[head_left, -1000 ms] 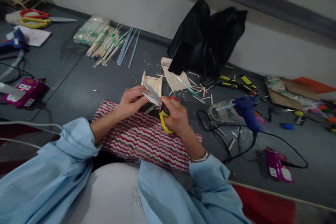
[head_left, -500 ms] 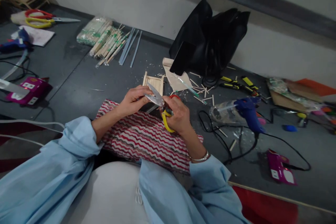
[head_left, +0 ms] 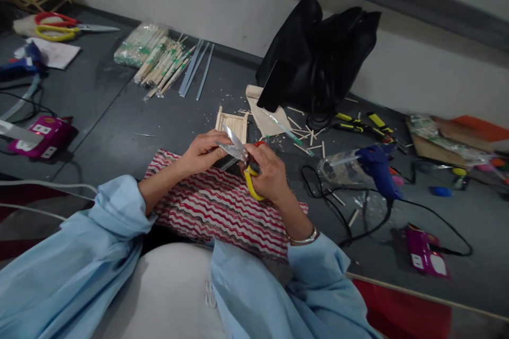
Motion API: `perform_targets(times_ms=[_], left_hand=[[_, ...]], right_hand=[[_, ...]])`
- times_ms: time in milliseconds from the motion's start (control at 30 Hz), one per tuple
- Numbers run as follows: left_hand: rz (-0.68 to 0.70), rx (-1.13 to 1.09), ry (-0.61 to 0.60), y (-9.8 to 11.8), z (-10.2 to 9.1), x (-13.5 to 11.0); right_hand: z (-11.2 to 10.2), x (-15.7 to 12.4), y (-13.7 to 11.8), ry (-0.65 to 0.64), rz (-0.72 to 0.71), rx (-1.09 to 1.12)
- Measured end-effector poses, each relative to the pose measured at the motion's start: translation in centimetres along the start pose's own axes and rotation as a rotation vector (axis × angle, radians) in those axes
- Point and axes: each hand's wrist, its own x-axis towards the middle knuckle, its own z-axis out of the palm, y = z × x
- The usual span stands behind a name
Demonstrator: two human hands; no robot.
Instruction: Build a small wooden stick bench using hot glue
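My right hand is closed round the red and yellow handles of a pair of scissors. Their blades point left and stand apart. Beside the blades, my left hand pinches its fingers together; what it holds, if anything, is too small to make out. Just beyond both hands lies a small frame of thin wooden sticks, its near side hidden by the blades and fingers. A striped red and white cushion lies under my forearms.
Bundled wooden sticks and grey strips lie at the back left. A black bag stands against the wall. To the right are a blue glue gun, its cable and a purple socket box. More scissors lie far left.
Both hands keep nearly the same place and grip. The scissor blades have shifted very slightly, and the whole view has moved a little.
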Motion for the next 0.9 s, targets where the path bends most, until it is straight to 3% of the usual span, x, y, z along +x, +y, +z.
perform_targets(times_ms=[667,900], left_hand=[[0.091,0.039,0.019,0.2,-0.02,0.17],[0.046,0.01,0.015,0.61,-0.05,0.26]], right_hand=[[-0.08,-0.16,-0.08,0.02,-0.039,-0.009],[0.03,-0.16,-0.05,0.015,-0.032,-0.047]])
